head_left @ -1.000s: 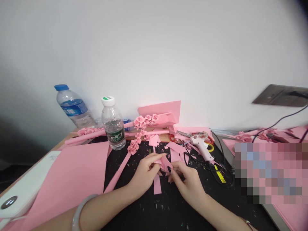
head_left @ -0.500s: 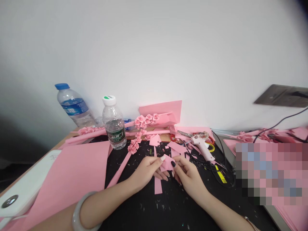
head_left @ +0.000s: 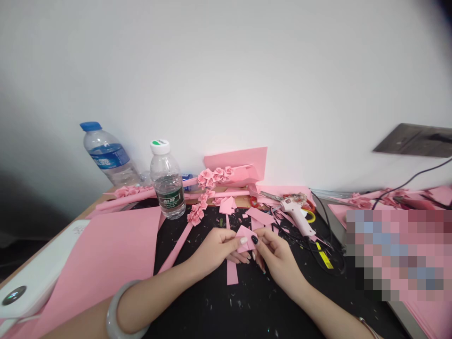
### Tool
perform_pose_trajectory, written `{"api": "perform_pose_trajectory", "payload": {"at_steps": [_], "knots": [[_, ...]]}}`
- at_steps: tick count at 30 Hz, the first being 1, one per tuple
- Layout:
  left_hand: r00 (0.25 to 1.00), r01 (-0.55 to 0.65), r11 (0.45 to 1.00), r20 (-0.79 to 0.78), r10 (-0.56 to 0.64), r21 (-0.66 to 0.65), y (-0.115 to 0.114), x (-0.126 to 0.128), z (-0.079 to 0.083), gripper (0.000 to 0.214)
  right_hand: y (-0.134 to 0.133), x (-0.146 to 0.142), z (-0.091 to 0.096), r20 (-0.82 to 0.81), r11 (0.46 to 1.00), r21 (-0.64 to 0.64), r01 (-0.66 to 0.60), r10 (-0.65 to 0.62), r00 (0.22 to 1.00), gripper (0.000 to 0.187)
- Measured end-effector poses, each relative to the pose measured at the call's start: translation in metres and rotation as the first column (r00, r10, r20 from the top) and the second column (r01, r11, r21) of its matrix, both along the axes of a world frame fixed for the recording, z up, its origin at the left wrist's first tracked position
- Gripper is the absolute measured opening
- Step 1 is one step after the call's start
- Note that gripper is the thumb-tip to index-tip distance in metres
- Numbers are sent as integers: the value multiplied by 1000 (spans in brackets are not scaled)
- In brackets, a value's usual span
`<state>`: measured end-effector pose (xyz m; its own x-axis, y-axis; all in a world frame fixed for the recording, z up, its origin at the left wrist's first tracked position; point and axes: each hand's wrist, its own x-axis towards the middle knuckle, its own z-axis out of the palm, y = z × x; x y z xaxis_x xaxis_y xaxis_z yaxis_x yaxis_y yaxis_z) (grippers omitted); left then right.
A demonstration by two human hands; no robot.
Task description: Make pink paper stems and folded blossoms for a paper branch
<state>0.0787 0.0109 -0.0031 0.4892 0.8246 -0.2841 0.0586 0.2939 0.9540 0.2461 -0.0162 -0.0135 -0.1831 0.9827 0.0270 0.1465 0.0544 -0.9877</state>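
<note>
Between my two hands is a small folded piece of pink paper [head_left: 245, 233], held above a black mat [head_left: 219, 306]. My left hand [head_left: 222, 245] pinches its left side, the thumb lying across the front. On the right edge, my right hand [head_left: 271, 247] grips it with the thumb in front and fingers behind. Both hands' fingers are partly hidden by the paper and thumbs. Under them lies a pink paper strip [head_left: 232, 273]. Just beyond sit small cut pink paper pieces [head_left: 260, 216] and a rolled pink paper stem with paper flowers [head_left: 197, 213].
A water bottle with a white cap [head_left: 167, 183] stands behind my left arm; a blue-capped bottle [head_left: 109, 155] leans at the wall. A white glue gun [head_left: 298, 216] with its black cable and yellow-handled scissors [head_left: 310, 215] lie right. Large pink sheets [head_left: 116, 245] cover the left side.
My left thumb has slid down from the paper's top edge onto its lower front. The paper is tilted slightly differently; my right hand has barely moved.
</note>
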Motion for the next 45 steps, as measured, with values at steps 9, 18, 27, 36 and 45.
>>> {"api": "perform_pose_trajectory", "payload": {"at_steps": [9, 18, 27, 36, 45], "knots": [[1000, 10, 1000, -24, -9, 21, 0, 1, -1, 30, -1, 1, 0, 3, 1000, -7, 0, 0, 1000, 22], [1000, -11, 998, -8, 11, 58, -3, 0, -4, 30, -2, -1, 3, 24, 1000, -9, 5, -4, 1000, 21], [999, -5, 995, -51, 10, 103, -5, 1, -5, 37, -4, 0, 0, 68, 998, 14, -53, 52, 996, 21], [997, 76, 991, 1, -77, 108, -5, 0, -4, 28, -3, 0, 3, 135, 998, 60, 25, -33, 990, 26], [995, 95, 992, 25, -97, 88, -7, -1, -4, 38, -5, 0, 5, 145, 997, 56, 51, -59, 988, 27]]}}
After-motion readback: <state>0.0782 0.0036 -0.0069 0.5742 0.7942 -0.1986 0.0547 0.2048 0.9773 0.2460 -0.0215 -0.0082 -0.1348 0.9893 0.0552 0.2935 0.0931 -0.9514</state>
